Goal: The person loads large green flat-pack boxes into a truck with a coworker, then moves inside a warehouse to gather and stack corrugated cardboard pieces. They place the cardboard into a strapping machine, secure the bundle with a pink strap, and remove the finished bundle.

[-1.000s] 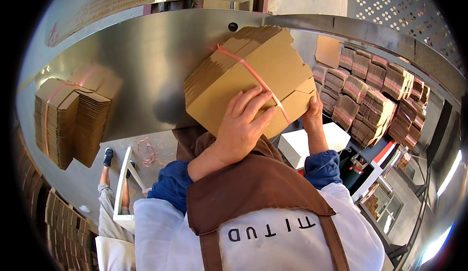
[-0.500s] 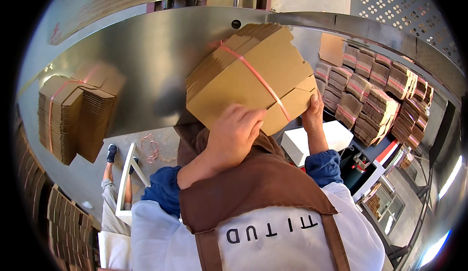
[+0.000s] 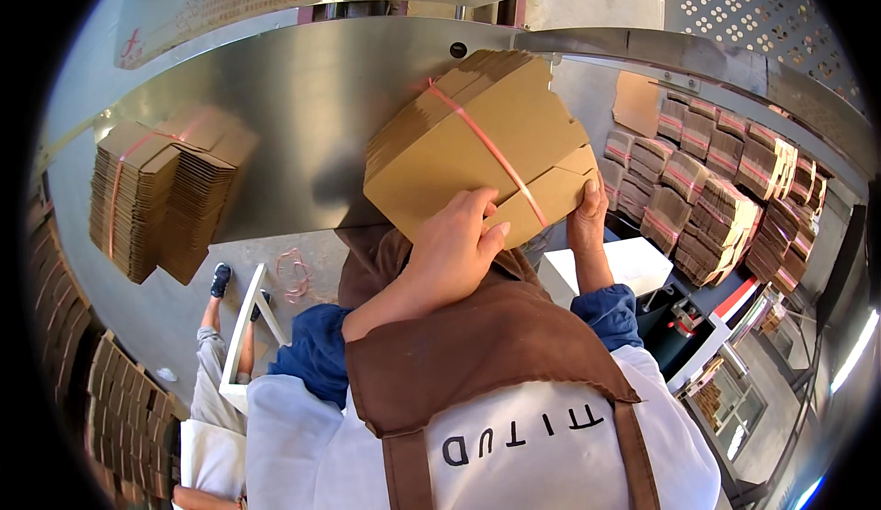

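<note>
A bundle of flat brown cardboard boxes [image 3: 477, 143] lies tilted on the steel table in front of me, with a pink strap [image 3: 486, 140] running slantwise across it. My right hand [image 3: 587, 218] grips the bundle at its near right corner, the fingertips on the edge. Over the near edge rests my left hand [image 3: 459, 244], its fingers loosely bent against the top sheet and its thumb apart from them. Farther left, a second strapped cardboard bundle [image 3: 161, 193] stands at the table's end.
The steel table [image 3: 303, 115] stretches left. Many strapped bundles [image 3: 707, 170] are stacked at the right, near a white box [image 3: 619, 267]. More cardboard stacks [image 3: 128, 409] stand at lower left. Another person's legs [image 3: 213, 345] show beside a white frame [image 3: 250, 336]. Pink strap scraps [image 3: 294, 276] lie on the floor.
My left hand has shifted slightly right on the bundle, and its thumb now shows apart from the fingers. My right hand keeps its hold. The whole view has shifted a little.
</note>
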